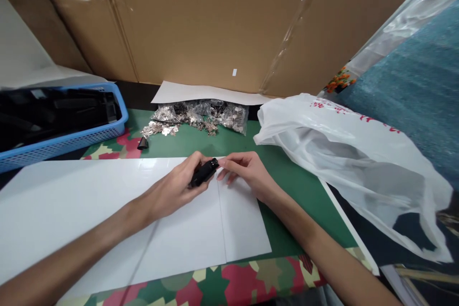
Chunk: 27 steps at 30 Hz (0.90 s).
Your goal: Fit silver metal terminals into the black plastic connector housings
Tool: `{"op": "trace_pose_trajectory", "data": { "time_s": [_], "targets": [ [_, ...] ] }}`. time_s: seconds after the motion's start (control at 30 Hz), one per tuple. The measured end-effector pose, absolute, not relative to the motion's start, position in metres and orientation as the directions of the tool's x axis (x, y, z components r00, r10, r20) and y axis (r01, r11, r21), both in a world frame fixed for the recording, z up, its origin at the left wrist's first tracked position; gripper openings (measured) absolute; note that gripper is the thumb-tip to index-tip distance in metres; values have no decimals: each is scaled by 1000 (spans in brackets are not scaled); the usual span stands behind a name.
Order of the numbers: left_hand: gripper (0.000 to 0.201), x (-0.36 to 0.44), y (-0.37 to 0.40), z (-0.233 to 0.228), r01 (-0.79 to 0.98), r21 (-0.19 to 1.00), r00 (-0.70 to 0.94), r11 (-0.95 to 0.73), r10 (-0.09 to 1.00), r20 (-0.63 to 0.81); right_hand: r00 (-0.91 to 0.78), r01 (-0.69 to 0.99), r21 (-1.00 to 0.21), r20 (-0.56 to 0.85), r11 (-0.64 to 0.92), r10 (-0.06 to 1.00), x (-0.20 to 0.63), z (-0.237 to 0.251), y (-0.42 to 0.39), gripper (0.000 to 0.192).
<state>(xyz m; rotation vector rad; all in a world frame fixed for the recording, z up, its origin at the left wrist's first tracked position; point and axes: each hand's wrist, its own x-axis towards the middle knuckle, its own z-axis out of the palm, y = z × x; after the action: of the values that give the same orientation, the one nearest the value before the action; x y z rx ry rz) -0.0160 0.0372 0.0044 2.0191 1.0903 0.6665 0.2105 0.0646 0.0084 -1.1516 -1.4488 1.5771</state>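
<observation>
My left hand (184, 177) is wrapped round a black plastic-looking piece (205, 172), elongated, with a shiny spot at its upper right end. Thumb and index finger of my right hand (247, 169) come together at that end; whatever they pinch is too small or hidden to make out. Both hands are over white sheets (179, 234) on the table. Beyond them lie small silvery metal pieces (161, 128), some loose and some in clear plastic bags (234, 117). A small dark cone-shaped piece (142, 143) stands left of these.
A blue basket (96, 133) of black parts is at the left. At the right, a white plastic bag (358, 138) spreads over the green table surface (287, 177). Tall cardboard (201, 19) closes off the back, with a white paper strip (204, 93) at its foot.
</observation>
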Motion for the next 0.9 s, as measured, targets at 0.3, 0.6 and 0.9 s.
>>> {"op": "trace_pose_trajectory", "data": {
  "time_s": [0.3,0.6,0.9],
  "targets": [
    [15,-17,36,1,518,755,580,-401,814,35,-302,133,-986,-135,-98,944,209,7,61,21],
    [11,-15,36,-6,519,711,595,-474,798,99,-180,203,-979,-44,-7,983,198,6,50,13],
    [12,-13,34,-6,529,692,600,-492,793,105,-149,341,-939,-3,49,989,195,6,47,14]
  ]
}}
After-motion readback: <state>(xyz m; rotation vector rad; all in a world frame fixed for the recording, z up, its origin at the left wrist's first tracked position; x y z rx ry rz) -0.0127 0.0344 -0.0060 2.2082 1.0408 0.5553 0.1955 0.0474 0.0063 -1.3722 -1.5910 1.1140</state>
